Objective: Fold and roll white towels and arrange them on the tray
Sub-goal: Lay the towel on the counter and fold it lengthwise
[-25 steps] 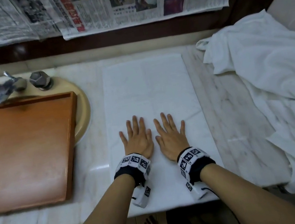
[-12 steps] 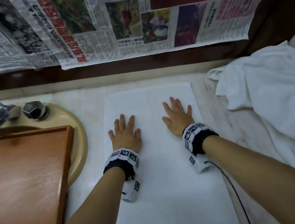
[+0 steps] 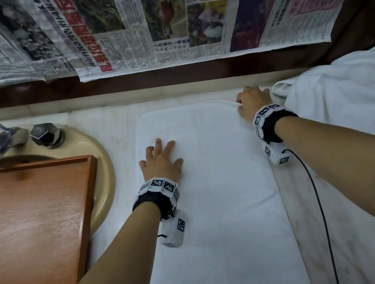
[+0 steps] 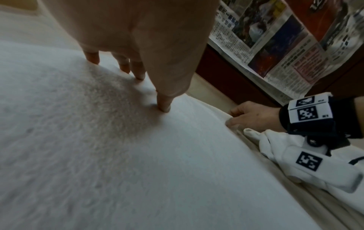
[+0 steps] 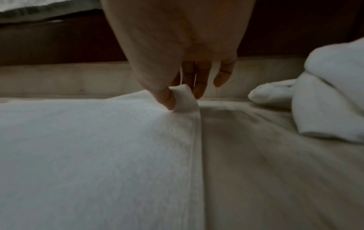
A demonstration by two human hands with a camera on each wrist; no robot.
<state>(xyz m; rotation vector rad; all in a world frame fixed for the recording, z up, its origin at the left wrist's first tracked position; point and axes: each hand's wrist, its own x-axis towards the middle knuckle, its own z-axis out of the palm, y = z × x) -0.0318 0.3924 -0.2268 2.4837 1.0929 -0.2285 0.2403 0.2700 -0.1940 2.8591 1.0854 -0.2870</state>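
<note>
Beside the empty wooden tray (image 3: 32, 219), the right hand (image 3: 251, 105) pinches the flat towel's (image 3: 216, 199) far corner while the left hand (image 3: 160, 164) presses spread; folding just starting, rolling and arranging remain.

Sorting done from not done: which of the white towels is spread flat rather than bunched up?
The flat towel under both hands, beside the wooden tray. The other white towel lies crumpled at the right.

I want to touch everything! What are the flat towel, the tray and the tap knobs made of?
Flat towel: looks like soft cotton terry, nubbly matte pile. Tray: probably wood, reddish-brown with grain lines and slight sheen. Tap knobs: likely metal, dark, faceted, glinting.
</note>
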